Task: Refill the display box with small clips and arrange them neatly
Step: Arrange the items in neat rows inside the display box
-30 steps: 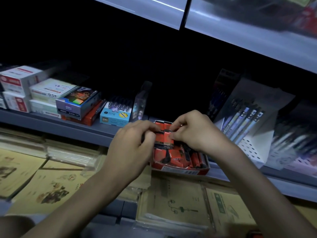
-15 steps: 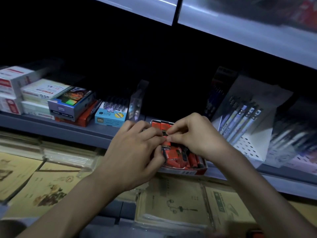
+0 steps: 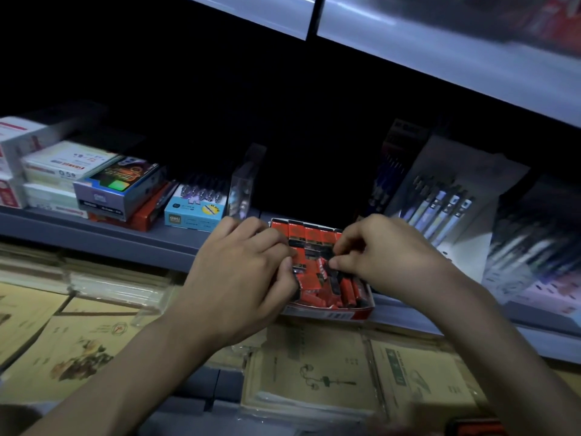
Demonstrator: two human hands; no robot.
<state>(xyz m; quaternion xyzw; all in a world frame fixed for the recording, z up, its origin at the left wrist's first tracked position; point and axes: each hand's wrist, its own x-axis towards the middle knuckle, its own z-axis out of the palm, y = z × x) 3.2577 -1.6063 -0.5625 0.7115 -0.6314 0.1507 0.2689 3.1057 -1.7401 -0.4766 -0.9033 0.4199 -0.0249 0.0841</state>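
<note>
On the grey shelf point(image 3: 132, 243) of a dim shop, I see the red display box point(image 3: 345, 313) at the front edge, packed with red-and-black clips point(image 3: 317, 278). My left hand point(image 3: 242, 278) and right hand point(image 3: 386, 256) meet over it, fingertips pinched on clips. Stacked cartons point(image 3: 119, 190) left, pen racks point(image 3: 440, 212) right, notebooks point(image 3: 314, 372) below.

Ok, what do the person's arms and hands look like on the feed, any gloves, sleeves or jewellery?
Both hands are bare: no gloves on the left hand or the right hand. No rings, watch or bracelet show. Both forearms are uncovered as far as the picture's lower edge, so no sleeves are in view.
</note>
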